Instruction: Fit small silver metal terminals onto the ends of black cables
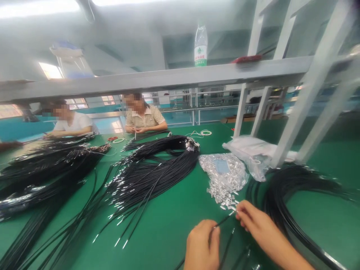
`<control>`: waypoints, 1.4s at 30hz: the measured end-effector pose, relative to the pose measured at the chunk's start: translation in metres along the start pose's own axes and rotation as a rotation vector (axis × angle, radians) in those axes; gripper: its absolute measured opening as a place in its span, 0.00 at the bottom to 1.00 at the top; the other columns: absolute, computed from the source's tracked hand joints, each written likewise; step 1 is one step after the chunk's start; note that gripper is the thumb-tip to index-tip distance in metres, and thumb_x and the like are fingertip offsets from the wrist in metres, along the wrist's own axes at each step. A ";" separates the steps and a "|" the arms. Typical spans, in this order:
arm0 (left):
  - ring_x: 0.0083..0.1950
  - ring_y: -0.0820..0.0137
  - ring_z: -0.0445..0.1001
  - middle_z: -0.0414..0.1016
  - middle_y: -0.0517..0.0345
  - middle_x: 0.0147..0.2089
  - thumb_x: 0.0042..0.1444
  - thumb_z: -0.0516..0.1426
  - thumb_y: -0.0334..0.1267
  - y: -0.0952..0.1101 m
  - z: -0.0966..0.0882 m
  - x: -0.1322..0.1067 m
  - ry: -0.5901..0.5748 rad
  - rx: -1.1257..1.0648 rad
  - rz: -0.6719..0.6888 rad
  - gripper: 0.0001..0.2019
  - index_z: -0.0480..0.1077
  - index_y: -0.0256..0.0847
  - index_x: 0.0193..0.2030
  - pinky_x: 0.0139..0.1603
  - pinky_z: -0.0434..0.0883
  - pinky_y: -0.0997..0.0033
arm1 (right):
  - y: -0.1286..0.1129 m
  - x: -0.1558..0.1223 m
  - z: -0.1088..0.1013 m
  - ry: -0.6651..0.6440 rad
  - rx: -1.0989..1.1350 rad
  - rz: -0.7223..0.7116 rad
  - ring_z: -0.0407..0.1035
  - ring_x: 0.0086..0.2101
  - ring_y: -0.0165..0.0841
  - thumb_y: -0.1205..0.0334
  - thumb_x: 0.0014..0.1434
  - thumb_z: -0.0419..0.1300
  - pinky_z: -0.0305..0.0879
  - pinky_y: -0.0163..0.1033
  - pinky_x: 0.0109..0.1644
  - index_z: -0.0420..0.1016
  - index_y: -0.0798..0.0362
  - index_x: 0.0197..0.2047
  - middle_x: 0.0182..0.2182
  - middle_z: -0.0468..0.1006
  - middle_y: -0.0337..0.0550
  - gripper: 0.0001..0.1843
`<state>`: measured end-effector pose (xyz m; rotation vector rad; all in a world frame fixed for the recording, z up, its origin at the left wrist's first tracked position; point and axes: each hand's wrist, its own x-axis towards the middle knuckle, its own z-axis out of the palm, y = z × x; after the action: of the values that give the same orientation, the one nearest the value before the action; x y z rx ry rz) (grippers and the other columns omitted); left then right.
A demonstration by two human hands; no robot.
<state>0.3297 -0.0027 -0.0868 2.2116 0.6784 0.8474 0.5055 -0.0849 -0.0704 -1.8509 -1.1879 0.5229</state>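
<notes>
Left hand [201, 245] pinching black cable [222, 222], tip angled up-right, right hand [254, 221] closed at cable's tip

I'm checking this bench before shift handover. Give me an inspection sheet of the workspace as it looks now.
Surface: green table, largely covered.
Job's things: thin black cable held between both hands; pile of small metal sleeves just beyond.
Clutter: clear plastic bags; white loops.
Grips: left hand pinches the cable; right hand holds its tip.
Cables: black bundles at centre, left, and a coil on the right.
Surroundings: two seated people opposite; bottle on the shelf.
</notes>
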 end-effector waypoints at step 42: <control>0.36 0.66 0.75 0.77 0.58 0.36 0.60 0.57 0.39 0.044 -0.016 -0.007 -0.100 0.170 0.043 0.08 0.75 0.45 0.44 0.40 0.72 0.68 | -0.034 -0.022 -0.017 -0.240 0.263 0.085 0.64 0.20 0.31 0.36 0.48 0.59 0.62 0.36 0.22 0.71 0.51 0.26 0.19 0.69 0.41 0.24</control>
<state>0.3237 -0.0292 -0.0485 2.4108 0.6783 0.7176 0.4893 -0.1054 -0.0353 -1.6504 -1.1366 0.9251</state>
